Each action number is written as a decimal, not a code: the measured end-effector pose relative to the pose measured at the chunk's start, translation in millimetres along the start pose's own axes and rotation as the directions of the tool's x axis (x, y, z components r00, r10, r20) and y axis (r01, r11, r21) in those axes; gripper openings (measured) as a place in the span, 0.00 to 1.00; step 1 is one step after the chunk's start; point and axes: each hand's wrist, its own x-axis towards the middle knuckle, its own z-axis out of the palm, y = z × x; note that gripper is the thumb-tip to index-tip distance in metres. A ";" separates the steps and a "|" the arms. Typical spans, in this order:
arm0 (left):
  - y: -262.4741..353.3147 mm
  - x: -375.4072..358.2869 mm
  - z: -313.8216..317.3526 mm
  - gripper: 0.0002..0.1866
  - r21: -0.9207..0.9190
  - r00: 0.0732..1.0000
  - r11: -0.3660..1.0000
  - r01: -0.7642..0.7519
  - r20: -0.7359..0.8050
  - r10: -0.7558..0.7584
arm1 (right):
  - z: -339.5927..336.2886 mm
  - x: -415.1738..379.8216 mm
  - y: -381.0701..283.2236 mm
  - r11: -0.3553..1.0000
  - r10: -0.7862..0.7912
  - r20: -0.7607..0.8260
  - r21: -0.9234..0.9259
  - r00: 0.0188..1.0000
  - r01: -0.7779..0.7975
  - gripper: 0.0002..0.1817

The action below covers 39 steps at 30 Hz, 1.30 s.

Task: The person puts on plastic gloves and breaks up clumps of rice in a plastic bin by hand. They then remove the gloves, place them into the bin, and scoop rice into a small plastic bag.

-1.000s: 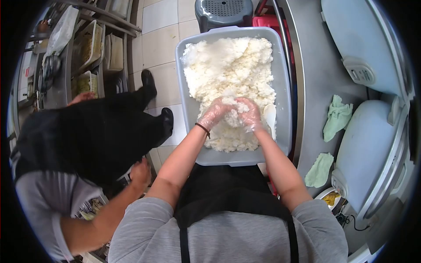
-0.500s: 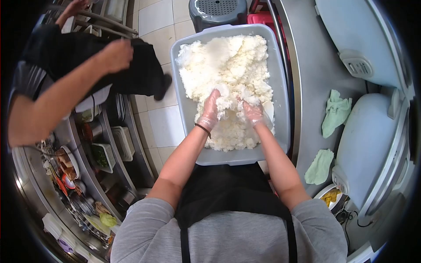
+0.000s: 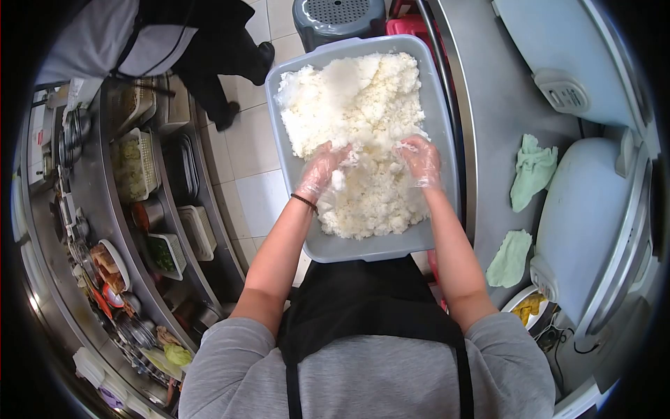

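**Soft, sticky rice (image 3: 377,199), loose enough to crumble**

The rice lies in a broad, uneven heap in the tub (image 3: 447,188), with bare plastic along its sides. It looks moist and clumpy—each small lump should be light and squash easily, though the whole heap is probably heavy. Cupped fingers slid beneath a clump, with the palm supporting it, would suit it better than a hard pinch, which could mash the grains. Film gloves may slip a little, and grains will likely cling to them. To shift everything, the firmest hold would be the tub's rim on 2 opposite sides.

The left hand (image 3: 318,172) is at the heap's left edge, partly open, its fingers bent inward against the rice. The right hand (image 3: 423,162) is opposite, fingers curled and grains stuck to them; whether its palm holds a clump, I cannot tell. The 2 hands are apart, with rice between them.

Beyond the tub's far edge is a stool (image 3: 340,15). To the right, the metal surface (image 3: 488,133) bears 2 green cloths (image 3: 534,172) beside 2 cookers (image 3: 590,223). On the left are shelves with a basket (image 3: 145,167) of food—and a co-worker (image 3: 216,35) stands near them.
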 end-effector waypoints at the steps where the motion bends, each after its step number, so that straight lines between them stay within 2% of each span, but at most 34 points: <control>1: 8.7 -5.6 1.4 0.25 0.165 0.999 0.985 -0.048 -0.010 0.050 | -2.1 0.9 -4.8 0.991 0.031 0.047 -0.133 0.998 -0.025 0.15; 2: 12.6 -3.7 -0.1 0.25 0.165 0.999 0.985 -0.048 -0.009 0.050 | -0.9 3.0 0.3 0.991 0.031 0.047 -0.133 0.998 -0.025 0.15; 3: 17.2 1.2 -3.1 0.24 0.439 0.998 0.897 -0.048 0.046 0.031 | 1.3 5.0 8.5 0.962 -0.139 0.085 -0.224 0.987 0.155 0.19; 4: 20.0 3.7 -5.2 0.25 0.677 0.996 0.734 -0.060 0.092 -0.004 | 2.7 6.5 14.8 0.894 -0.301 0.137 -0.304 0.944 0.329 0.24; 5: 18.0 4.3 -6.0 0.25 0.676 0.996 0.734 -0.061 0.093 -0.003 | 3.6 4.0 11.5 0.894 -0.301 0.137 -0.304 0.944 0.329 0.24; 7: 7.1 6.7 -7.8 0.25 0.357 0.999 0.934 0.027 0.031 -0.041 | 9.4 -1.7 4.5 0.843 0.076 0.338 -0.525 0.938 0.121 0.32; 8: -28.7 23.2 -16.5 0.25 0.358 0.999 0.933 0.026 0.031 -0.040 | 14.3 -0.8 6.5 0.843 0.075 0.338 -0.524 0.938 0.121 0.32; 9: -85.8 50.4 -30.8 0.26 0.032 0.970 0.996 -0.087 0.232 0.078 | 21.5 1.4 12.7 0.782 0.110 0.414 -0.598 0.904 0.179 0.41; 10: -115.8 64.0 -38.3 0.28 -0.311 0.893 0.941 -0.131 0.374 0.248 | 29.4 4.0 18.4 0.713 0.152 0.482 -0.659 0.863 0.242 0.49; 11: -109.0 54.7 -28.7 0.28 -0.311 0.893 0.941 -0.131 0.375 0.248 | 39.6 5.7 23.7 0.713 0.152 0.481 -0.658 0.863 0.241 0.49; 12: -91.2 37.5 -9.6 0.30 -0.013 0.949 0.992 -0.126 0.289 0.125 | 52.0 6.9 28.0 0.745 0.151 0.456 -0.636 0.877 0.202 0.55; 13: -75.0 24.0 4.0 0.33 0.283 0.986 0.956 -0.077 0.164 0.031 | 62.0 7.6 28.2 0.776 0.150 0.429 -0.610 0.891 0.163 0.60; 14: -66.7 17.8 7.9 0.38 -0.108 0.969 0.994 -0.001 0.246 0.028 | 61.0 5.6 6.9 0.776 0.151 0.428 -0.609 0.891 0.162 0.60; 16: -51.4 20.4 18.1 0.38 -0.073 0.974 0.997 0.006 0.227 0.010 | 43.8 -1.0 -50.6 0.897 0.293 0.558 -0.441 0.776 -0.022 0.59; 17: -42.8 20.9 21.8 0.38 -0.041 0.979 0.999 0.011 0.204 -0.003 | 43.8 -1.2 -45.5 0.896 0.294 0.555 -0.443 0.778 -0.022 0.59; 19: -21.0 5.9 25.2 0.39 -0.003 0.966 0.999 0.045 0.256 -0.043 | 48.9 -7.2 -17.1 0.986 0.167 0.533 -0.104 0.830 -0.132 0.53; 20: -14.8 1.2 26.1 0.41 0.039 0.949 0.996 0.077 0.302 -0.086 | 52.7 -10.3 -0.6 0.982 0.109 0.505 0.076 0.856 -0.170 0.50; 22: -14.3 -0.9 26.8 0.42 -0.017 0.955 0.991 0.133 0.268 -0.124 | 59.6 -15.0 24.2 0.877 0.019 0.417 0.429 0.909 -0.215 0.44; 23: -12.7 -0.7 27.1 0.43 -0.073 0.958 0.981 0.180 0.238 -0.158 | 62.1 -13.5 30.0 0.877 0.017 0.416 0.430 0.909 -0.213 0.44; 24: -25.6 9.3 23.2 0.43 -0.071 0.959 0.982 0.176 0.238 -0.155 | 64.4 -11.0 33.6 0.969 -0.070 0.325 0.247 0.943 -0.013 0.39; 25: -52.3 26.4 15.0 0.44 -0.097 0.949 0.995 -0.027 0.311 0.056 | 65.9 -9.9 34.9 0.985 -0.175 0.253 0.033 0.951 0.172 0.33; 26: -67.2 35.5 9.9 0.45 -0.139 0.890 0.965 -0.223 0.375 0.260 | 66.2 -10.1 33.3 0.985 -0.175 0.251 0.035 0.952 0.171 0.33; 27: -48.6 23.5 10.7 0.45 -0.138 0.890 0.965 -0.222 0.376 0.258 | 66.2 -11.1 31.2 0.992 -0.099 0.211 0.102 0.972 0.079 0.30; 28: -29.2 11.4 10.4 0.43 -0.056 0.923 0.987 -0.148 0.351 0.158 | 65.7 -11.7 29.2 0.985 -0.020 0.176 0.170 0.984 -0.011 0.26; 29: -14.4 2.8 11.2 0.42 0.023 0.946 0.997 -0.070 0.318 0.059 | 66.9 -10.1 33.5 0.985 -0.020 0.176 0.170 0.984 -0.010 0.26; 30: -16.6 5.0 11.4 0.42 0.023 0.946 0.997 -0.071 0.318 0.060 | 68.4 -7.9 37.6 0.952 0.040 0.143 0.294 0.989 -0.081 0.26; 31: -20.2 8.5 11.7 0.30 0.099 0.959 0.990 -0.097 0.276 0.066 | 69.7 -6.1 41.9 0.899 0.104 0.118 0.415 0.988 -0.144 0.26; 32: -16.5 6.8 13.2 0.20 0.175 0.969 0.977 -0.118 0.234 0.075 | 67.1 -6.1 36.7 0.899 0.103 0.118 0.415 0.988 -0.144 0.26; 33: -13.8 3.8 14.9 0.20 0.175 0.970 0.978 -0.118 0.232 0.075 | 63.8 -6.0 31.4 0.910 0.060 0.105 0.403 0.993 -0.098 0.26; 35: -8.1 -3.9 21.6 0.37 -0.052 0.979 0.991 -0.123 0.157 0.130 | 61.4 -4.8 28.6 0.919 0.017 0.092 0.390 0.996 -0.052 0.26; 36: -13.2 -0.8 25.0 0.37 -0.053 0.979 0.991 -0.124 0.157 0.130 | 61.6 -2.2 33.0 0.975 0.057 0.030 0.214 0.998 -0.062 0.25; 37: -21.3 4.2 28.1 0.36 -0.032 0.996 0.995 -0.089 0.025 0.090 | 62.2 1.4 37.7 0.996 0.084 -0.039 0.031 0.996 -0.083 0.25; 38: -26.0 7.1 29.3 0.36 -0.016 0.993 0.999 -0.052 -0.107 0.050 | 72.5 13.1 62.6 0.996 0.084 -0.038 0.031 0.996 -0.083 0.25; 39: -25.9 5.6 29.1 0.36 -0.016 0.993 0.999 -0.052 -0.107 0.050 | 90.1 30.6 101.7 0.922 0.049 0.048 0.381 0.998 -0.064 0.27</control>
